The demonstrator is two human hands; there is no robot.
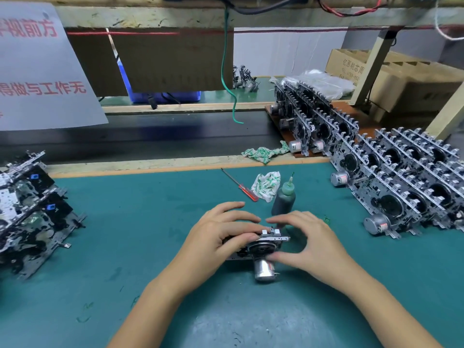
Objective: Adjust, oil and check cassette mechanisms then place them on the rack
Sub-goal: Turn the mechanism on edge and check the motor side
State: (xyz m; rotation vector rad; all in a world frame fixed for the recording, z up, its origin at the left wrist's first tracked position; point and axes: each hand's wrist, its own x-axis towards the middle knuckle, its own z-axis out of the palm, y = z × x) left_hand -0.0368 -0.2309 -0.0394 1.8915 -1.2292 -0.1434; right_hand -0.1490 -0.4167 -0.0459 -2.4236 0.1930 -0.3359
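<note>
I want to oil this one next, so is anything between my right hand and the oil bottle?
Nothing visible. The oil bottle stands upright on the green mat just beyond the right hand, whose fingertips partly overlap its base in this view. The red screwdriver and patterned rag lie farther back, off that path.

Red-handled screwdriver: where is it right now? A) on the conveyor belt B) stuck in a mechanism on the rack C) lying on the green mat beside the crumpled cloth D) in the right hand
C: the red-handled screwdriver lies untouched on the green mat, just left of the crumpled cloth, while both hands are on the cassette mechanism nearer the camera.
</note>
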